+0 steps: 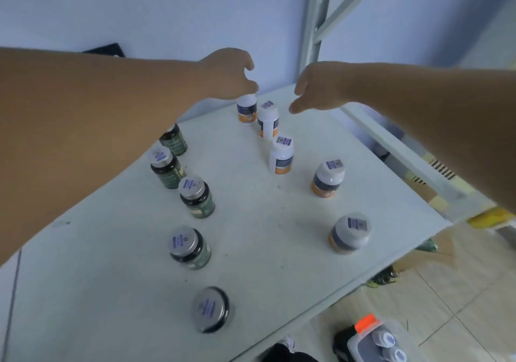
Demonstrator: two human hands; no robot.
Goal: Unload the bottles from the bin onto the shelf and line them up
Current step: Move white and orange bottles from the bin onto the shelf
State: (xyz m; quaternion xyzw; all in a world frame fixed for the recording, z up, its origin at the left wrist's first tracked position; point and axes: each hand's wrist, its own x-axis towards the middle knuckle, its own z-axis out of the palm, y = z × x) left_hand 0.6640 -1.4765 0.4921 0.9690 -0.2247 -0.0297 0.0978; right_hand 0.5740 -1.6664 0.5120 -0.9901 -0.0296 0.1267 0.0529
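Nearest bottle (210, 309): dark jar, silver lid, upright at shelf (111, 292) front.
Dark row: five jars along the left.
White row: five bottles (281, 155) at centre-right, unevenly spaced.
Bin (375, 343): on floor below, bottles left inside.
Left hand (230, 74): fingertips curled onto rearmost white bottle (247, 109) cap.
Right hand (315, 88): fingers loosely spread, empty.
Handling: probably light, rigid, smooth plastic; grip around cap or body.

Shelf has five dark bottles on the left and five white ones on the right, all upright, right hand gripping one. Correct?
Not quite. The head view shows the right hand open over the shelf, gripping nothing. It is the left hand that has its fingers at the cap of the rearmost white bottle. The rest holds: five dark bottles left, five white right, all upright.
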